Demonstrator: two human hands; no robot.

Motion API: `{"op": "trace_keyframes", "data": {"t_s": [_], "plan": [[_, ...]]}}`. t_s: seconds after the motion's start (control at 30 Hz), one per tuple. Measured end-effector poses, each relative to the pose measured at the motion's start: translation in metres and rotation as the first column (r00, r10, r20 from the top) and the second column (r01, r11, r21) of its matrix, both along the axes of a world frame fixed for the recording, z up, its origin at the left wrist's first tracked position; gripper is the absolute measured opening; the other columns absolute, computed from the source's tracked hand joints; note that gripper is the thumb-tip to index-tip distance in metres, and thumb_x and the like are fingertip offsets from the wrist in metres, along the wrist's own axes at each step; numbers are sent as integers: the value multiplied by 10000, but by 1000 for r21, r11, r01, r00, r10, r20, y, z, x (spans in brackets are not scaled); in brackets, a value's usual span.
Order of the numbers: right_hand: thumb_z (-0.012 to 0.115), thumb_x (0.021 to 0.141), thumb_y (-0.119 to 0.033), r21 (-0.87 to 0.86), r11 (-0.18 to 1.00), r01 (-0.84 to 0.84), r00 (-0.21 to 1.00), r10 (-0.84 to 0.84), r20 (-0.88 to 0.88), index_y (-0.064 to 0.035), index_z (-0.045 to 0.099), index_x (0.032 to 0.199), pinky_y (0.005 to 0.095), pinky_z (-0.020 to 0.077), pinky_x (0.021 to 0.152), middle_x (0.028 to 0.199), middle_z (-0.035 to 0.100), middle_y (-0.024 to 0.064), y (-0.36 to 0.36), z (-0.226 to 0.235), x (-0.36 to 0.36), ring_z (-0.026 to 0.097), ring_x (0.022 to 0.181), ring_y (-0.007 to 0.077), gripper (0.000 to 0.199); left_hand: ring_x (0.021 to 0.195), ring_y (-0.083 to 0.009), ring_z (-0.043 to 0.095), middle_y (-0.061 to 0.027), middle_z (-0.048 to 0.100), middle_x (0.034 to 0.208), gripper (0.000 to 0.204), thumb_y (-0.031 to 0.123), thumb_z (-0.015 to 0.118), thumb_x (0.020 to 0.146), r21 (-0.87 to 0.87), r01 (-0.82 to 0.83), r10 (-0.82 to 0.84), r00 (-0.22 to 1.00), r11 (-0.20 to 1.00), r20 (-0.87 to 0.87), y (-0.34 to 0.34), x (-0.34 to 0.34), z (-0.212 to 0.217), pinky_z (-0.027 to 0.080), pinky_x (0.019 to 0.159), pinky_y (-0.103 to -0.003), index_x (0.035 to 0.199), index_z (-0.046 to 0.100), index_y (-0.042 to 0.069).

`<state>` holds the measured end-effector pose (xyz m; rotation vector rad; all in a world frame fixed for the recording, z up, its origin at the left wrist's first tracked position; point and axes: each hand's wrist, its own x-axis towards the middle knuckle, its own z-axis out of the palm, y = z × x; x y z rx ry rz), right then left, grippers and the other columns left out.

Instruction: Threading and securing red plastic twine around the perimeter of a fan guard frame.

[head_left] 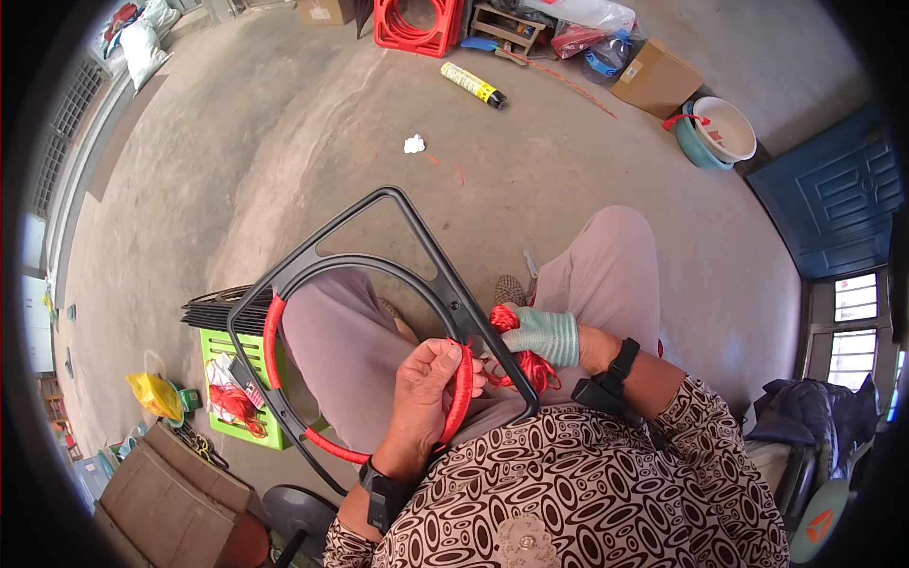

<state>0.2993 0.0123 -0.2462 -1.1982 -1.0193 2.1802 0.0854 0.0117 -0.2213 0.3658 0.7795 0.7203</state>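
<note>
A black square frame (437,248) with a round inner ring lies tilted across my lap. Parts of the ring are wound tightly in red cord (272,341). My left hand (426,383), bare, is closed round the cord-wrapped right side of the ring, thumb and forefinger pinching near the upper end of the winding. My right hand (547,337), in a pale green-white glove, is closed on a loose red cord bundle (540,371) beside the frame's right bar. The frame and cord partly hide its fingertips.
Left of my legs stand a lime green crate (275,437) holding red cord and a stack of black frames (222,310). A yellow bag (156,396) and cardboard (156,502) lie farther left. Ahead are a yellow-black tube (472,85), a red frame stack (453,38) and basins (705,151).
</note>
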Motion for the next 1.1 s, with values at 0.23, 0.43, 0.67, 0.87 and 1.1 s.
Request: {"op": "trace_keyframes", "data": {"t_s": [0.23, 0.43, 0.67, 0.87, 1.1], "plan": [[613, 832, -234, 5, 954, 301, 915, -291, 279, -25, 653, 941, 239, 447, 563, 658, 578, 16, 7, 16, 0, 523, 599, 77, 240, 612, -182, 650, -129, 647, 785, 140, 183, 591, 899, -7, -34, 34, 999, 999, 37, 1, -2, -2, 556, 552, -280, 935, 530, 62], [593, 861, -240, -197, 964, 177, 984, -168, 60, -2, 588, 1045, 256, 499, 609, 789, 618, 45, -1, 29, -17, 586, 684, 123, 302, 615, -190, 651, -139, 647, 788, 135, 166, 594, 895, 10, -36, 35, 999, 999, 33, 1, -2, -3, 558, 548, -286, 947, 523, 63], [629, 827, -239, -249, 910, 330, 943, -330, 46, -29, 624, 925, 271, 499, 554, 734, 624, 56, -2, -2, 2, 578, 577, 153, 232, 614, -200, 649, -142, 645, 782, 135, 169, 583, 902, 1, -57, 57, 998, 998, 39, 0, -3, -1, 555, 551, -295, 962, 523, 63], [619, 832, -308, -164, 924, 346, 925, -307, 224, -50, 584, 865, 265, 460, 523, 725, 610, 52, 1, -9, -3, 552, 562, 128, 263, 607, -212, 647, -156, 649, 779, 149, 189, 566, 912, -70, -37, 41, 998, 997, 51, 4, -1, -3, 554, 541, -311, 959, 562, 48], [591, 872, -344, -44, 907, 419, 883, -396, 253, -52, 614, 1012, 264, 491, 649, 842, 647, 65, 4, -15, 19, 588, 687, 126, 324, 622, -190, 654, -140, 657, 789, 160, 184, 587, 903, -14, -28, 29, 997, 1000, 66, 4, -1, -4, 556, 550, -290, 911, 584, 25]]}}
